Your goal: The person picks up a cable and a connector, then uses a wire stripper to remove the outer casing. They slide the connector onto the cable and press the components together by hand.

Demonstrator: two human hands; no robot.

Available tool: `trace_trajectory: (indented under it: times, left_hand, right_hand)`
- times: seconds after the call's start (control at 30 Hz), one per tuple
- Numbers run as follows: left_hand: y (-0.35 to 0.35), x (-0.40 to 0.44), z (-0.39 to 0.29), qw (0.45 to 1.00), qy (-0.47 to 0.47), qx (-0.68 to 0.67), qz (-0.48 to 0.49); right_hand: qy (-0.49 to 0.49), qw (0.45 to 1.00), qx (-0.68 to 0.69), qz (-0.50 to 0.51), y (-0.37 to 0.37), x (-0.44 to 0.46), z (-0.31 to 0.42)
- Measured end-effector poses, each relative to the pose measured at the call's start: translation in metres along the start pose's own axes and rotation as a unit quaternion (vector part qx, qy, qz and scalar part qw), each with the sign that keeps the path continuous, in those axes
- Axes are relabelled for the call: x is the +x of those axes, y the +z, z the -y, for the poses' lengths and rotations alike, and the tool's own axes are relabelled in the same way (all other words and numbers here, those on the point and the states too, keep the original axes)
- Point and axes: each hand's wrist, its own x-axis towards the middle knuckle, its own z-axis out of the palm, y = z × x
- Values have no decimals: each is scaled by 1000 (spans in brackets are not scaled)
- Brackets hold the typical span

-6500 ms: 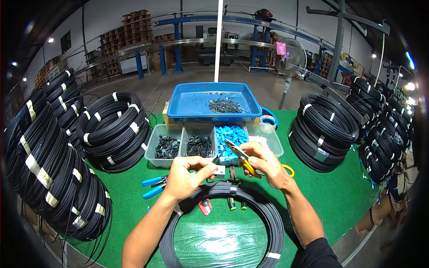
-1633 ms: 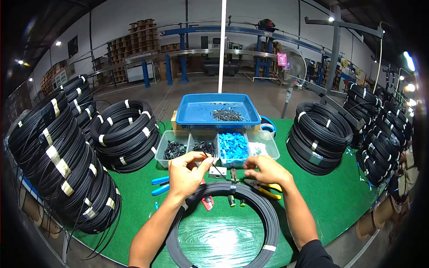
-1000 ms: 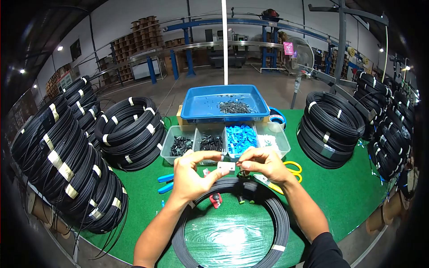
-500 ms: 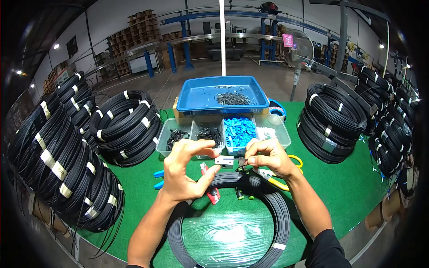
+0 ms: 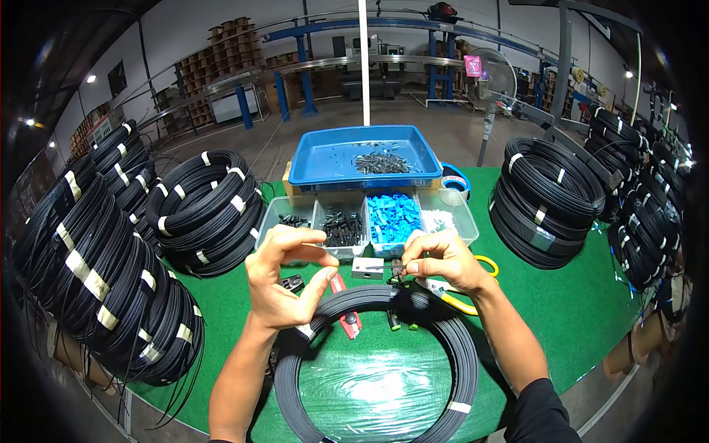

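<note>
My right hand (image 5: 449, 267) pinches a thin black cable (image 5: 390, 267) between thumb and fingertips, its end pointing left. Behind that end lies a small grey metal block (image 5: 367, 269) with a hole. My left hand (image 5: 281, 284) is raised to the left, thumb and fingers curved apart with nothing visible between them. Below both hands a black cable coil (image 5: 461, 358) lies flat on the green table (image 5: 583, 317). A red tool (image 5: 351, 323) rests at the coil's inner left edge. Yellow-handled cutters (image 5: 461, 303) lie beneath my right hand, partly hidden.
Beyond my hands stands a clear divided bin (image 5: 467, 221) with blue connector parts (image 5: 395, 216), black parts (image 5: 342, 230) and white pieces (image 5: 438, 220). A blue tray (image 5: 317, 159) with black scraps sits behind. Stacked cable coils flank both sides (image 5: 199, 199) (image 5: 550, 203).
My left hand has shifted left, away from the cable end and metal block, with thumb and fingers closer together. My right hand keeps its pinch on the cable almost in place.
</note>
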Motion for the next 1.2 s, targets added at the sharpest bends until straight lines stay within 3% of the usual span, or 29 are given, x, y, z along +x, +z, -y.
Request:
trace_trajectory:
  times: [0.27,0.53,0.67,0.83,1.2]
  left_hand:
    - [17,-2,-5,996,46,56,49]
    - [10,-1,1,998,-10,-31,-51]
    - [4,-1,2,999,-21,-31,-8]
    - [12,0,-9,997,-38,26,67]
    - [22,-2,-12,995,-92,16,22]
  right_hand:
    - [-33,997,-67,14,4,2,-4]
    - [14,1000,-1,1,2,0,1]
    - [2,1000,-9,3,2,0,0]
    - [-46,993,-113,3,6,0,2]
    - [-83,980,-178,13,8,2,-1]
